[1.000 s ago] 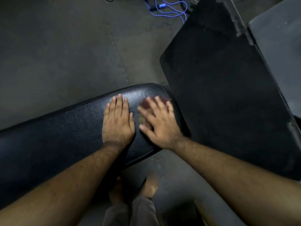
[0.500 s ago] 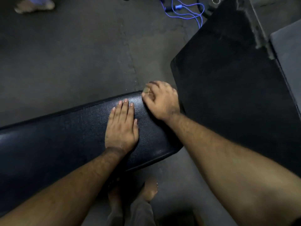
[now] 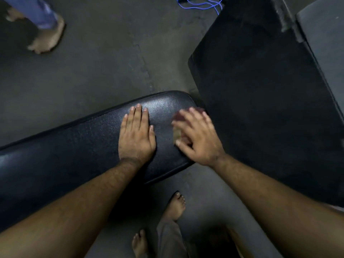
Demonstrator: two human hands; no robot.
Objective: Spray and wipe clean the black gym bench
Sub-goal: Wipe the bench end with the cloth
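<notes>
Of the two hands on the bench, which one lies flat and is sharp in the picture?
The left hand, flat with fingers together on the black bench. The right hand, near the bench's end, is motion-blurred over something brownish.

Bench pad [image 3: 78,146]: black, fine leather-grain texture; floor [image 3: 93,71]: dark grey; cable [image 3: 201,5]: bright blue; cloth [image 3: 177,134]: dull olive-brown, blurred; trouser leg [image 3: 40,11]: blue-violet

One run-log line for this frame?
phase: wiping | left hand: flat on bench | right hand: blurred, pressing cloth at bench end
</notes>
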